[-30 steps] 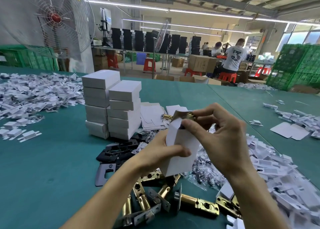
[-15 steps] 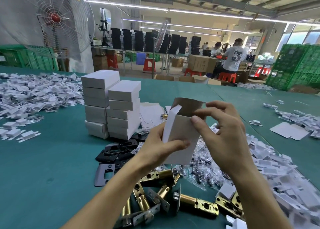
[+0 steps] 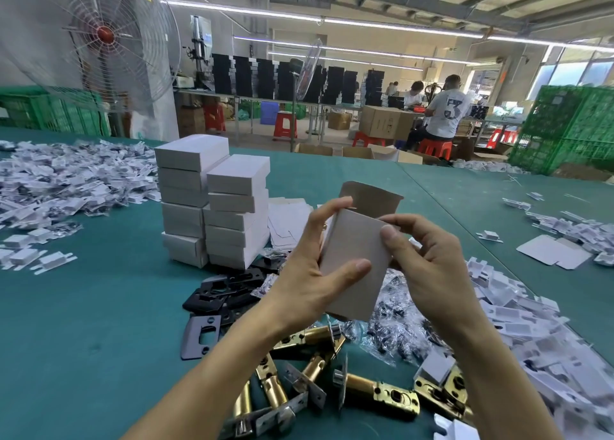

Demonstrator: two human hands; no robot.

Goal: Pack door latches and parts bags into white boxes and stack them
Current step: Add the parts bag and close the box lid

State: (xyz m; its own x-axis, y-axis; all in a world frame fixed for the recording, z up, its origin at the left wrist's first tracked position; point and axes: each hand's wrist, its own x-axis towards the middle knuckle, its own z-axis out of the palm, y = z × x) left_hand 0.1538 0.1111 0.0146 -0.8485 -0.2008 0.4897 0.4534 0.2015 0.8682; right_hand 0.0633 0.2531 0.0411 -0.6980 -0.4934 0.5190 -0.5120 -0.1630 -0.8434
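I hold a white box (image 3: 354, 257) upright above the green table (image 3: 83, 323), its brown top flap standing open. My left hand (image 3: 309, 273) grips its left side, thumb across the front. My right hand (image 3: 422, 263) pinches its upper right corner. What is inside the box is hidden. Brass door latches (image 3: 375, 393) lie in a heap below my hands. Clear parts bags (image 3: 395, 313) with dark pieces lie just behind them. Two stacks of closed white boxes (image 3: 216, 203) stand to the left.
Black strike plates (image 3: 226, 293) lie left of my left wrist. Flat box blanks (image 3: 289, 223) sit behind the stacks. White card inserts (image 3: 531, 323) pile up on the right and at far left (image 3: 66, 180). People work at benches in the background.
The latch has gone down into the box and out of sight. The box has tilted more upright, and my right fingers have moved to its top right corner by the flap.
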